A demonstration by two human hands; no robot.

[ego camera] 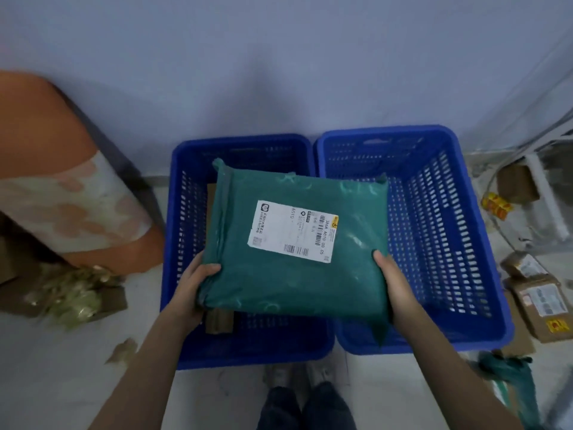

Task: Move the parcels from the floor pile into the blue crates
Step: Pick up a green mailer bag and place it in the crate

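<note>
Holding a green poly-mailer parcel [297, 243] flat above the crates, I have my left hand [198, 287] curled round its near left corner and my right hand [392, 283] gripping its near right edge, thumb on top; the two hands sit well apart, one on each side. The parcel's white shipping label [293, 231] faces up. It hangs mostly over the left blue crate [186, 187], its right edge reaching across onto the right blue crate [434, 212]. Both crates stand side by side, touching, on a pale tiled floor [62, 367] against a plain bluish wall [279, 57]. Under the parcel, in the left crate, I see part of a brown cardboard box [218, 322]. To the right on the floor lie brown cardboard parcels [539, 302] and another green mailer [508, 370]. To the left stands an orange and patterned object [71, 181], with crumpled packaging [74, 299] at its foot. My shoes [297, 377] show at the bottom edge.
</note>
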